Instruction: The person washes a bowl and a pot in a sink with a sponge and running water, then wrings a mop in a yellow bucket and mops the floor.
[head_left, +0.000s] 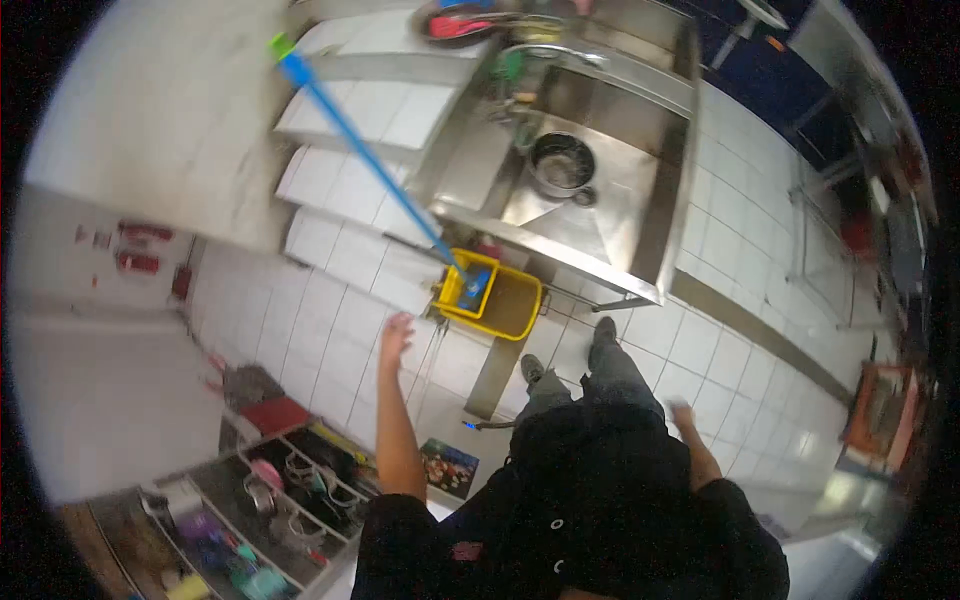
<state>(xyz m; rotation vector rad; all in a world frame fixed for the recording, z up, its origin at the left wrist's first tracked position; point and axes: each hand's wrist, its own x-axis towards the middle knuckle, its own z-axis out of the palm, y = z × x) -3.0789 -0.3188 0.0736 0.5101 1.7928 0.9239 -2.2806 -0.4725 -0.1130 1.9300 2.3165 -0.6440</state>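
My left hand [397, 338] is held out over the tiled floor with its fingers loosely apart and nothing in it. Just ahead of it stands a yellow mop bucket [518, 328] with murky water inside. A mop with a blue handle [365, 155] and green tip rests in the bucket's wringer and leans toward the steps; neither hand touches it. Low by my right side hangs my right hand [682, 411], blurred, so its fingers cannot be made out. In front of me, a steel sink [630, 280] holds a metal pot [562, 165].
White tiled steps [345, 185] rise at the left of the sink. A divided shelf [215, 480] with assorted items stands at lower left. A drain channel [765, 340] crosses the floor at right. A pan [455, 28] with a red item sits at the top.
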